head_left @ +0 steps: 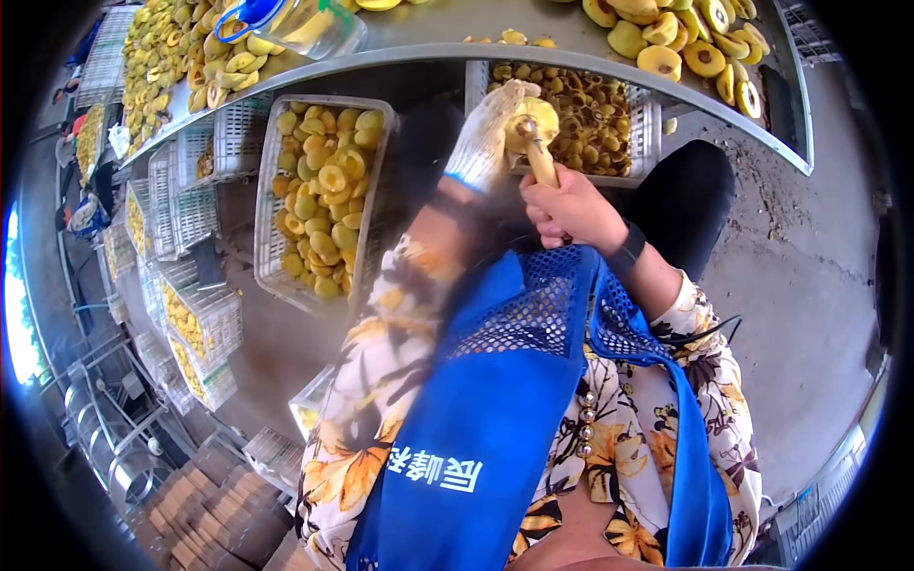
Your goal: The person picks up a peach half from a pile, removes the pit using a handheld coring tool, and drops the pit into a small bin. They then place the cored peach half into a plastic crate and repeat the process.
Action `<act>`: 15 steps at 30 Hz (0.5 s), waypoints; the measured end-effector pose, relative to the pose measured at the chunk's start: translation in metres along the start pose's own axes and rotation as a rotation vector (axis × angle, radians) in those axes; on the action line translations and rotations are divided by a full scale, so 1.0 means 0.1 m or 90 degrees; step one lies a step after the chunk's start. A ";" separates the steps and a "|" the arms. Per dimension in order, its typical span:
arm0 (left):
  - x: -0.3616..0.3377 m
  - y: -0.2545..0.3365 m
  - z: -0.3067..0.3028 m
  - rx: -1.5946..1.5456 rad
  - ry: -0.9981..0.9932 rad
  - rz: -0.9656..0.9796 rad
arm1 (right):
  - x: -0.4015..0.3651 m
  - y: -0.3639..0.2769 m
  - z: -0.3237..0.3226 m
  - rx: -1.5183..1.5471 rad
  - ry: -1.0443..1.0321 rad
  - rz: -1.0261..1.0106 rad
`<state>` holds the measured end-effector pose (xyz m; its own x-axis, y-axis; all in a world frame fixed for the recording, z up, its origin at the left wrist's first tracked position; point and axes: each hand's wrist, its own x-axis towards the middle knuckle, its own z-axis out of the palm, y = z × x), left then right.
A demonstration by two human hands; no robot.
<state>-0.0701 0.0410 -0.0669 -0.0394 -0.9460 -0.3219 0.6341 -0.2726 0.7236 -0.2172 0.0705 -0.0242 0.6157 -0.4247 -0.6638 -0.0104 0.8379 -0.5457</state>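
My left hand [482,141], in a white knit glove, is closed around a yellow peach half [543,116] with its cut face turned toward me. Closed on the light wooden handle of a pitting tool [543,166], my bare right hand [583,211] keeps the tool's metal end against the middle of the fruit. The shape of that end is partly hidden. Both hands are above my lap, just over a white crate [649,133] of brownish-yellow pits and scraps. To the left, another white crate [268,224] is filled with yellow peach halves [328,181].
A metal-edged table [428,55] crosses in front, bearing peach heaps [695,43] and a clear plastic jug [309,27]. Stacked crates [200,324] stand at left, with brown stacked blocks [219,504] lower down. My blue apron [457,409] covers my front. Debris lies on the floor at right.
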 end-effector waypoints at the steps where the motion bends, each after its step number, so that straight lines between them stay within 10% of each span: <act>1: 0.03 -0.04 -0.02 0.010 -0.001 0.041 | 0.03 0.02 0.00 0.015 -0.013 0.004; 8: -0.07 0.05 0.14 -0.140 0.107 -0.111 | 0.08 0.15 0.10 -0.072 0.036 -0.031; 15: -0.04 -0.01 0.15 0.143 0.096 0.059 | 0.06 0.10 0.00 -0.028 -0.009 0.004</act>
<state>-0.0826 0.0423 -0.0574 0.1366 -0.9366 -0.3228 0.4418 -0.2341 0.8660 -0.2137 0.0765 -0.0330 0.6267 -0.4136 -0.6604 -0.0491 0.8249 -0.5632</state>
